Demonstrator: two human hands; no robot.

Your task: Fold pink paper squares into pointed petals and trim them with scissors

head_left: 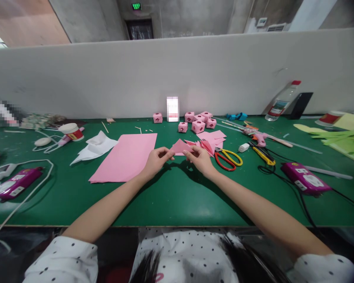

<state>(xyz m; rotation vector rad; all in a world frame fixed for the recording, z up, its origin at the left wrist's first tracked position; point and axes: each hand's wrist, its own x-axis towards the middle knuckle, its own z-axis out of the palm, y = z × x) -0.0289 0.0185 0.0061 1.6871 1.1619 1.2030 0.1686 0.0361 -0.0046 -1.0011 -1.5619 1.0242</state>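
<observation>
Between my two hands, just above the green table, is a small piece of folded pink paper with a peaked top. My left hand pinches its left corner with thumb and finger. At the right corner, my right hand pinches it in the same way. Behind my right hand lie several pink paper pieces, some folded. Scissors with red and yellow handles rest to the right of that hand. Large pink sheets lie left of my left hand.
Several pink paper cubes and an upright phone stand at the back. A crumpled white paper and a paper cup are on the left. Rightward are a yellow cutter, a glue gun, a purple box and a bottle.
</observation>
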